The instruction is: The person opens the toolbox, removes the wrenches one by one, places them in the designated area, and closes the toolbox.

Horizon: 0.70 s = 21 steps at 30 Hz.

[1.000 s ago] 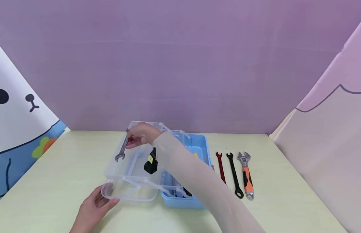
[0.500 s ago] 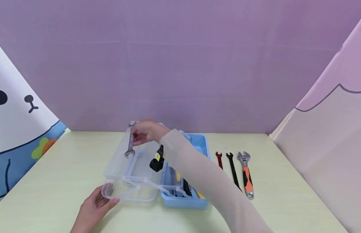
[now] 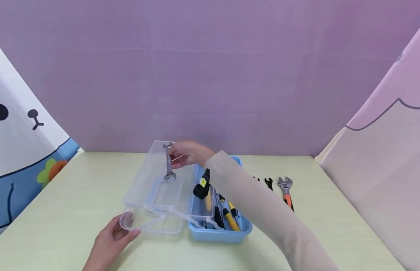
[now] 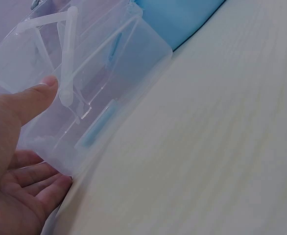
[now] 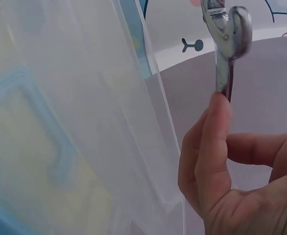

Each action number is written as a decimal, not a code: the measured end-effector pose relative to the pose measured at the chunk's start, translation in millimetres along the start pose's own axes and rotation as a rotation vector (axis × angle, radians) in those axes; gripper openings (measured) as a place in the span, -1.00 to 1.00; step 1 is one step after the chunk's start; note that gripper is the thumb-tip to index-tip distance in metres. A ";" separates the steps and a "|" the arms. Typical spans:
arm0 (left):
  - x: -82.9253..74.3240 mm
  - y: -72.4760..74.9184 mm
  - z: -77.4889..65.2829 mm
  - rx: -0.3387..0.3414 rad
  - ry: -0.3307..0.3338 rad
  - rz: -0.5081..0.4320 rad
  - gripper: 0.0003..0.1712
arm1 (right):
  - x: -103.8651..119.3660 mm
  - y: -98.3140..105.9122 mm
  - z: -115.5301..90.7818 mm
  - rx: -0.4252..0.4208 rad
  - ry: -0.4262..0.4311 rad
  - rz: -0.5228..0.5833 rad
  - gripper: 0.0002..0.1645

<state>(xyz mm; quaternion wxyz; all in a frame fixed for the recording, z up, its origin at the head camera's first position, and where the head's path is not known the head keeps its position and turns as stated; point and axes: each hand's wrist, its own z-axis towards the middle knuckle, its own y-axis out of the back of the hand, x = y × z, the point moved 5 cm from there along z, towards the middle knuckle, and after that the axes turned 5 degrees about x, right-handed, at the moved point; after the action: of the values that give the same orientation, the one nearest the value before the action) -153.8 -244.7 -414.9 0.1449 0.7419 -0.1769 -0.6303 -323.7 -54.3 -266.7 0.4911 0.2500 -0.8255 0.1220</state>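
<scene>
My right hand (image 3: 187,153) pinches a silver open-end wrench (image 3: 169,162) by its middle, held upright over the clear folded-out trays. In the right wrist view one jaw end of the wrench (image 5: 227,36) stands above my fingertips. Near the front, my left hand (image 3: 111,239) grips the corner of the toolbox's clear plastic lid (image 3: 155,226). In the left wrist view the thumb lies inside the lid (image 4: 148,46) and the fingers lie outside. The blue toolbox (image 3: 218,236) stands open, with yellow-and-black handled tools (image 3: 231,222) inside. My right forearm hides part of it.
To the right of the toolbox lie an adjustable wrench (image 3: 286,192) with an orange handle, a black wrench (image 3: 269,183) and a red one, partly behind my sleeve. A purple backdrop (image 3: 210,75) rises at the table's (image 3: 77,195) back edge.
My right hand has moved to the right with the wrench, from the trays' left side toward the toolbox. The wrench has turned from slanted to nearly upright. My left hand stays on the lid.
</scene>
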 end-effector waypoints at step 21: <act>-3.3 -2.4 0.2 -0.001 -0.010 -0.002 -0.16 | -14.8 53.9 -31.9 -0.025 0.058 -0.013 -0.68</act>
<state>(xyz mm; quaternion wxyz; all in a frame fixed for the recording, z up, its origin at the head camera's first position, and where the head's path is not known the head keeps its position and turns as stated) -154.3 -241.0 -413.1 0.1438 0.7389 -0.1768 -0.6342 -322.7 9.8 -261.7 0.5186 0.2455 -0.8108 0.1159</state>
